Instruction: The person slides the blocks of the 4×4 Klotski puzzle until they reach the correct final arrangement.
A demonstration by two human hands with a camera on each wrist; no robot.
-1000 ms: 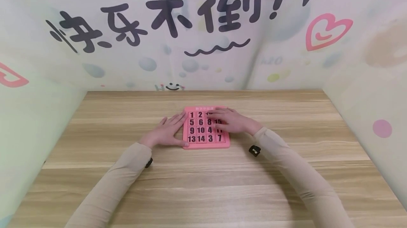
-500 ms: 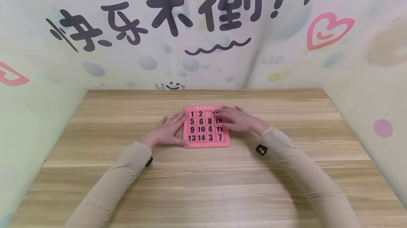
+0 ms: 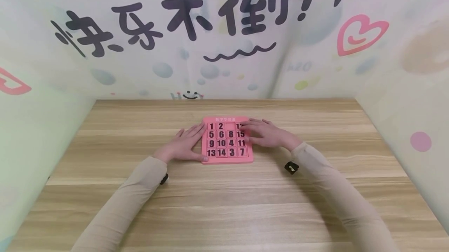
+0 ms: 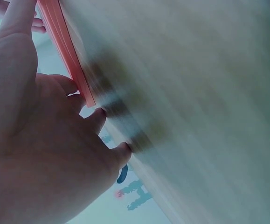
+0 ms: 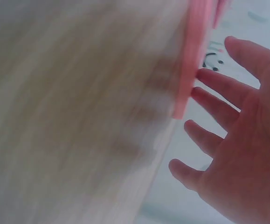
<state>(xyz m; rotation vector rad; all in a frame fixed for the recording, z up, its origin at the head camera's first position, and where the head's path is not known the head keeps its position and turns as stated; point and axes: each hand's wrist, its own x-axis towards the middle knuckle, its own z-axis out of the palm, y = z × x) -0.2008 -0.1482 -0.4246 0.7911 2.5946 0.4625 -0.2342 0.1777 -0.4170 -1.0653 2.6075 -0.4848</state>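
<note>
A pink sliding number puzzle [image 3: 228, 160] lies flat on the table, with black-numbered tiles in a square frame. My left hand [image 3: 184, 146] rests along its left side, fingers stretched towards the upper left edge and thumb at the lower left corner. In the left wrist view, the fingers of the left hand [image 4: 55, 135] reach past the puzzle's side [image 4: 69, 56]. My right hand [image 3: 268, 133] is over the right edge, its fingertips at the top right tile, which they partly cover. The right wrist view has the right hand [image 5: 246, 126] with spread, fairly straight fingers. An empty slot [image 3: 230, 126] shows third in the top row.
The wood-grain table [image 3: 224, 205] stretches around the puzzle. A printed fabric wall [image 3: 224, 76] with large dark characters rises at its back edge, and pale walls stand on both sides. Small black devices [image 3: 291, 167] hang at the wrists.
The tile in the third place of the top row has slid right to the corner, leaving an empty slot. My right hand has moved right with it. The left hand stays put.
</note>
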